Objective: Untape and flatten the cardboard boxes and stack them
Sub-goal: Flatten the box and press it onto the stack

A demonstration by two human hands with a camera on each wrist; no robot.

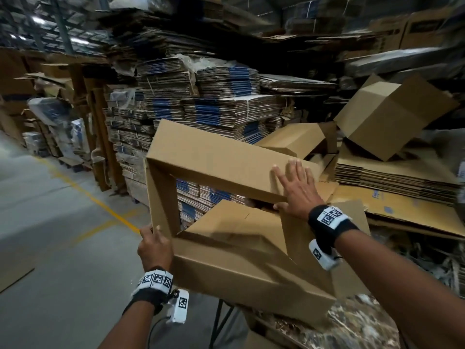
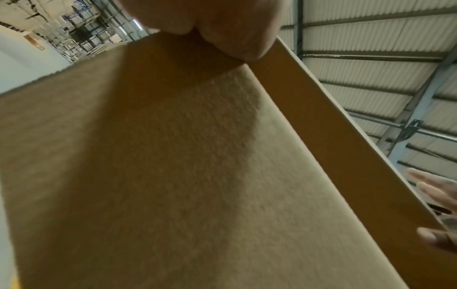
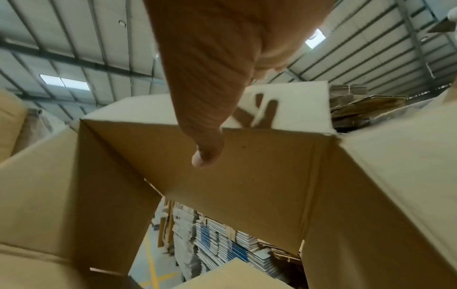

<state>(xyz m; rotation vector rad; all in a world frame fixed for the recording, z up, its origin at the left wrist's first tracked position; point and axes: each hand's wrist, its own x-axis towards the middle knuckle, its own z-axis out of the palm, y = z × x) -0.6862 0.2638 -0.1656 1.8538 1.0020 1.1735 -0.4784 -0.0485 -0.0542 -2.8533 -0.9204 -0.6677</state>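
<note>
Open-ended brown corrugated cardboard box (image 1: pixel 226 222), matte, skewed into a rhombus tube, held up in front of stacked flattened cartons (image 1: pixel 221 112). Left hand (image 1: pixel 154 248) grips its lower-left corner; right hand (image 1: pixel 297 187) lies flat w/ fingers (image 1: pixel 293 170) splayed on top panel. Right-wrist view alone shows thumb (image 3: pixel 205 148) inside the tube.

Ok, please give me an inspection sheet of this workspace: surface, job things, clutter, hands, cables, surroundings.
Surface: grey concrete floor with yellow lines.
Job's things: open cardboard box, see-through at both ends, not yet flat.
Clutter: loose open boxes on a flattened stack.
Hands: left hand grips the box's lower left corner; right hand lies flat on its upper panel.
Cables: thin cable under the left wrist.
Surroundings: bundled cardboard stacks, warehouse roof.
</note>
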